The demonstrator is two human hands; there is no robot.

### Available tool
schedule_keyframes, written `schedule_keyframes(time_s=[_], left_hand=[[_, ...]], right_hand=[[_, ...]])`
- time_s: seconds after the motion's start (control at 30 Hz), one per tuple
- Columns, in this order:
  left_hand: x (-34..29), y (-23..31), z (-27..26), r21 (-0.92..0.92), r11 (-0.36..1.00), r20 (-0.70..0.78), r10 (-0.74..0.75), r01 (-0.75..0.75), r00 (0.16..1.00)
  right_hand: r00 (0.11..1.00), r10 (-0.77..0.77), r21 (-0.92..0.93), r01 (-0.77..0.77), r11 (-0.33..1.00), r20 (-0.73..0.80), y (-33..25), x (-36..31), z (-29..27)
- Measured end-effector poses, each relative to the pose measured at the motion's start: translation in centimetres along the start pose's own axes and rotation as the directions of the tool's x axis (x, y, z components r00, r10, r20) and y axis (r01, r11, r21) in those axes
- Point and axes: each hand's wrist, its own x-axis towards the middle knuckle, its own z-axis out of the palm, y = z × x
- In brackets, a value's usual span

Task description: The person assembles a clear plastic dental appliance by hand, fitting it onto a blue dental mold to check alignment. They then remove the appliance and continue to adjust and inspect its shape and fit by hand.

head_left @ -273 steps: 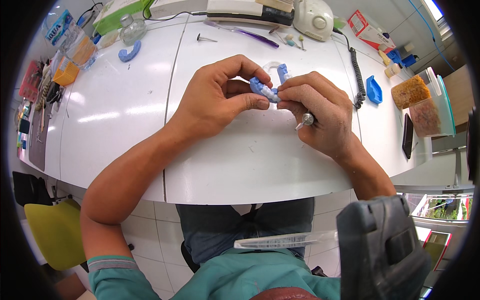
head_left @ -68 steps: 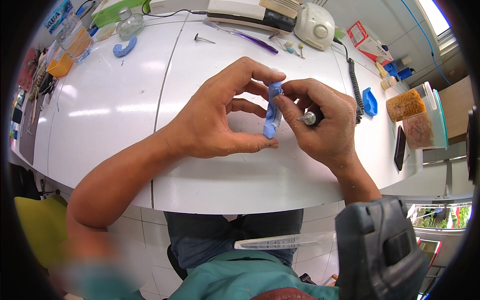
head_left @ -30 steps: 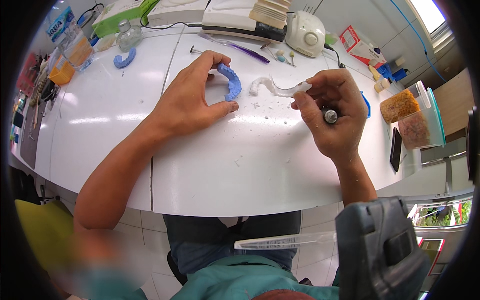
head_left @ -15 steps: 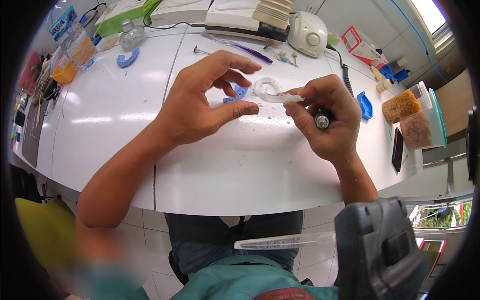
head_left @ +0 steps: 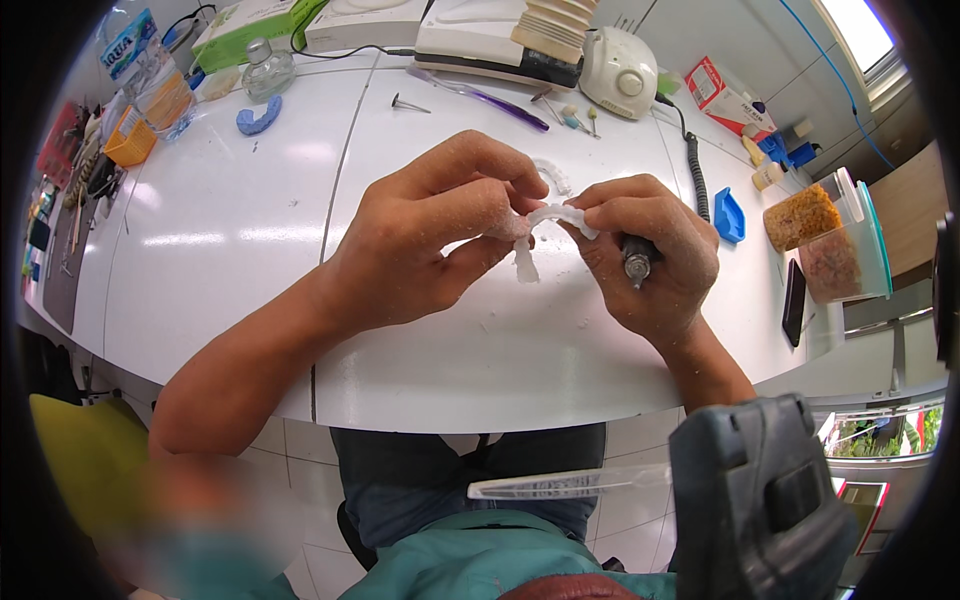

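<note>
Between both hands, just above the white table, is a frosted, horseshoe-shaped dental tray. My left hand is closed, thumb and fingers pinching the tray's left side. At its right end, the thumb and index finger of my right hand grip it. Tucked in that same right palm is a dark rotary handpiece, its metal tip pointing toward me. Behind the hands, a second pale arch lies on the table, partly covered by my left fingers.
Along the back stand a white control box with a coiled cord and a pleated hose. A purple-handled tool and small burs lie before them. A blue tray, food tubs and a phone sit right.
My left hand has moved right and closed on the dental tray, which is now turned with its arch upward. The blue piece behind my left hand is now hidden.
</note>
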Motion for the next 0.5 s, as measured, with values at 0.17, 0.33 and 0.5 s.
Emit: schedule_keyframes(time_s=[0.17,0.33,0.5], left_hand=[[-0.5,-0.3,-0.2,-0.135,0.989,0.008,-0.054,0.055,0.999],[-0.9,-0.1,-0.2,-0.250,0.947,-0.018,-0.213,0.202,0.977],[-0.6,0.4,-0.1,-0.334,0.897,0.010,-0.303,0.289,0.953]], right_hand=[[0.992,0.096,-0.072,-0.090,0.993,0.077,-1.2,0.5,-0.5],[0.978,0.165,-0.131,-0.149,0.980,0.124,-1.6,0.4,-0.4],[0.979,0.164,-0.153,-0.145,0.978,0.121,-1.4,0.3,-0.3]])
